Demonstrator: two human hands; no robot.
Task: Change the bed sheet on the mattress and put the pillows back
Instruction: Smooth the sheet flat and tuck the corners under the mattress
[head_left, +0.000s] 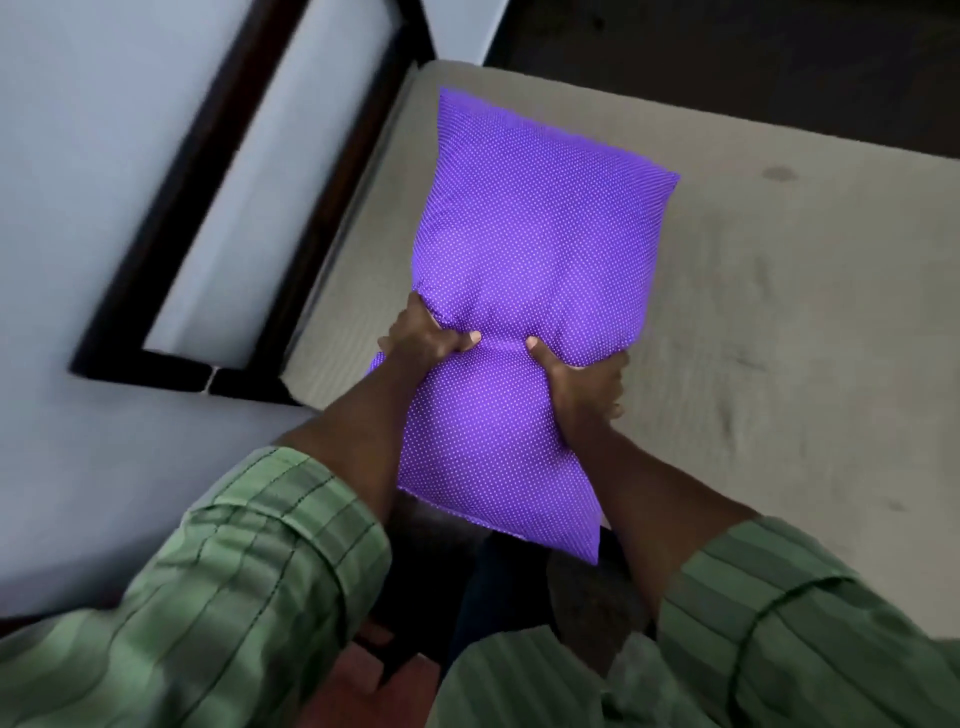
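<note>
Both hands — left hand (423, 338), right hand (582, 379) — squeezing purple pillow (524, 249) above mattress (779, 322).

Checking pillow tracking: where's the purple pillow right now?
Head view, centre: the purple polka-dot pillow is gripped at its middle by the left hand and right hand, over the near-left part of the bare mattress, beside the dark headboard.

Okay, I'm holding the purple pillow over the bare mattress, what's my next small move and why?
Probably carry the purple pillow aside, off the mattress. Both the left hand and right hand grip its middle, and the mattress looks bare and stained, with no sheet, so the pillow would likely be in the way.
</note>
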